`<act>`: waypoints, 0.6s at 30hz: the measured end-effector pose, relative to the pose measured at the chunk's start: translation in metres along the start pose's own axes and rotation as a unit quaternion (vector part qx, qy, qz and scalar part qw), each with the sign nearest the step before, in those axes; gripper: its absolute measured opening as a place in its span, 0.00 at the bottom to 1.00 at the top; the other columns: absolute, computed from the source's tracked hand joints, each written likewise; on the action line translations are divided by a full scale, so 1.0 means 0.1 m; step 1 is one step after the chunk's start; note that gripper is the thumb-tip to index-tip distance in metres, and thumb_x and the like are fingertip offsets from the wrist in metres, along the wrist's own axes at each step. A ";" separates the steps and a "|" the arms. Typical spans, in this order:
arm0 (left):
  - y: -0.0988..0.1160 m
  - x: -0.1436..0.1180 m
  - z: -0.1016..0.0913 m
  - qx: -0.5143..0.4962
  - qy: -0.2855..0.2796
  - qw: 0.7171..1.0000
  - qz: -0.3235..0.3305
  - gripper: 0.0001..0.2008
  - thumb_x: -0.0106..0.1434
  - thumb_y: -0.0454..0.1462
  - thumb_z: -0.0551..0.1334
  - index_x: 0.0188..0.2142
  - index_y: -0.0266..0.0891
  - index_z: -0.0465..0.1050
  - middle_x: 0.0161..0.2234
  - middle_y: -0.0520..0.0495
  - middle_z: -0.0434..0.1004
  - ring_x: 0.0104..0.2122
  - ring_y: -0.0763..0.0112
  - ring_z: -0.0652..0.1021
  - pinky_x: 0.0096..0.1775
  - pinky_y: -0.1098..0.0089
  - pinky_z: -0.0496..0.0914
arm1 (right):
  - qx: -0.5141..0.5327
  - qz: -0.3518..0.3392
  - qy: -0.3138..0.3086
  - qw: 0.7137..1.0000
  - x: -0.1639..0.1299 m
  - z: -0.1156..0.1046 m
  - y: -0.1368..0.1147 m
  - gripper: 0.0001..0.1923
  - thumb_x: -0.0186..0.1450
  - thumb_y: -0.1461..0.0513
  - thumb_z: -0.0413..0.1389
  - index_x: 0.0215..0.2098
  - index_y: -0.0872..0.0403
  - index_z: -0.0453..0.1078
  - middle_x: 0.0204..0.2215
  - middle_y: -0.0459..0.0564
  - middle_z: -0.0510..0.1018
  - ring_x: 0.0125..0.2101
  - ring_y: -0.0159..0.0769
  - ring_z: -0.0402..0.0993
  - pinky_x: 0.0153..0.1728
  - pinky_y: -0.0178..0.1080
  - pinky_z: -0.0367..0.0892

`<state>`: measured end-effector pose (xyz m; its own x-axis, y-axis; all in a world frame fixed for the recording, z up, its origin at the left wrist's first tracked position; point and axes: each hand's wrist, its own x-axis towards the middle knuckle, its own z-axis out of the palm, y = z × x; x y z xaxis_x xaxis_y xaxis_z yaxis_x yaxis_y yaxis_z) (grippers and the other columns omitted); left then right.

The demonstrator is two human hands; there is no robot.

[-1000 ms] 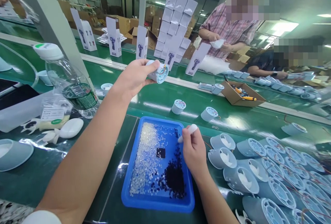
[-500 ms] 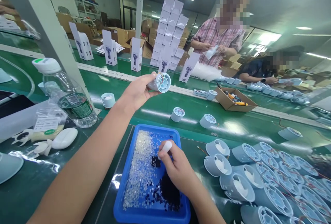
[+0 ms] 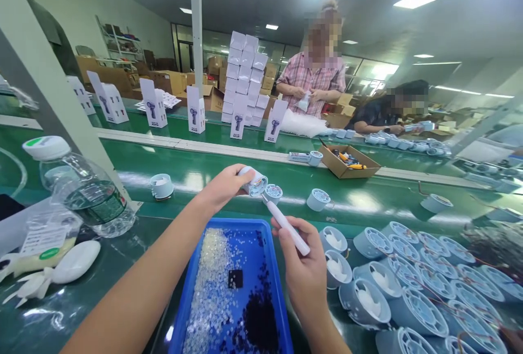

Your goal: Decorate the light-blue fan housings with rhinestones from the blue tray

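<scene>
While left hand (image 3: 223,190) far forward, right hand (image 3: 304,275) nearer; lower.

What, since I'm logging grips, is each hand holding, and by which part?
Left hand: a pale blue housing, gripped by its side. Right hand: a slim tool, held by its white handle.

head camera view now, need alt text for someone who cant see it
A left hand holds a pale blue cylindrical part while the right hand points a white tool at its end. Nearby, a blue tray holds small clear pieces and black pieces; similar parts crowd the right, and a plastic bottle is at left.
</scene>
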<state>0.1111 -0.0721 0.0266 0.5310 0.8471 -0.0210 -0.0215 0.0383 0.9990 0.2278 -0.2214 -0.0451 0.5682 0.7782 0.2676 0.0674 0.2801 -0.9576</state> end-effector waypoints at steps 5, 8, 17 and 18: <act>0.01 -0.03 0.03 0.053 -0.006 0.999 0.001 0.17 0.56 0.46 0.65 0.39 0.36 0.71 0.39 0.45 0.74 0.37 0.69 0.73 0.39 0.67 0.68 | 0.013 0.028 -0.003 1.000 0.03 0.00 0.04 0.14 0.62 0.54 0.59 0.44 0.51 0.68 0.42 0.53 0.80 0.44 0.41 0.77 0.44 0.44 0.71; 0.01 -0.03 0.04 0.048 -0.025 0.999 0.002 0.15 0.56 0.45 0.65 0.37 0.36 0.71 0.38 0.45 0.74 0.35 0.69 0.73 0.39 0.67 0.68 | 0.012 0.030 -0.005 0.999 0.03 0.00 0.04 0.15 0.62 0.54 0.59 0.44 0.52 0.68 0.42 0.54 0.80 0.44 0.42 0.77 0.44 0.45 0.71; 0.02 -0.05 0.06 0.050 -0.018 0.999 -0.001 0.14 0.55 0.44 0.65 0.36 0.37 0.70 0.36 0.46 0.74 0.33 0.71 0.73 0.37 0.67 0.68 | 0.010 0.031 -0.007 0.999 0.03 0.00 0.02 0.15 0.63 0.53 0.58 0.43 0.52 0.68 0.41 0.53 0.81 0.43 0.41 0.77 0.44 0.44 0.71; 0.02 -0.05 0.07 0.046 -0.017 0.999 -0.005 0.14 0.54 0.44 0.66 0.36 0.37 0.70 0.37 0.46 0.74 0.33 0.71 0.73 0.37 0.67 0.68 | 0.013 0.031 -0.005 0.999 0.03 0.00 0.02 0.15 0.63 0.53 0.58 0.44 0.52 0.68 0.41 0.53 0.80 0.43 0.41 0.77 0.44 0.44 0.71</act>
<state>0.1138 -0.0798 0.0294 0.5589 0.8286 -0.0309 0.0611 -0.0040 0.9981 0.2292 -0.2184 -0.0464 0.5623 0.8003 0.2081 0.0109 0.2444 -0.9696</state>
